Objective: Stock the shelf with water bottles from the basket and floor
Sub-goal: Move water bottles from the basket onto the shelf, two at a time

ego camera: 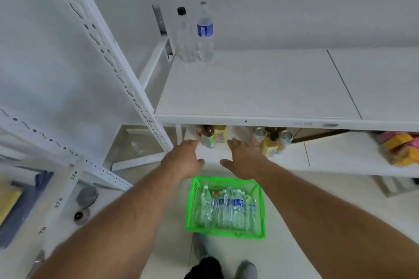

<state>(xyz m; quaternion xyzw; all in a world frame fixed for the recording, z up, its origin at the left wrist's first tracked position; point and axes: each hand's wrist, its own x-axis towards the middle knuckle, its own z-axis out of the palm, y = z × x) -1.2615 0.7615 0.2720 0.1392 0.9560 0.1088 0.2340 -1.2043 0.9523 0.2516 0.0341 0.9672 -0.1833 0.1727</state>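
a white shelf [260,88] carries two bottles [197,34] at its back left corner. below, the left hand [184,157] and right hand [243,156] reach out spread and empty above the green basket [260,210] of water bottles [229,208] on the floor. the step looks like another pickup; next, lowering to grip one.

Two water bottles stand on the upper shelf board [260,88]: one with a black cap [184,36], one with a blue label [204,34]. One green basket [192,222] sits on the floor below that board and holds roughly seven or eight water bottles [226,208], too crowded to count surely. Two hands reach out above the basket, left hand [184,157] and right hand [243,157]. Two grey shoes [246,269] show nearest the viewer, beyond the basket
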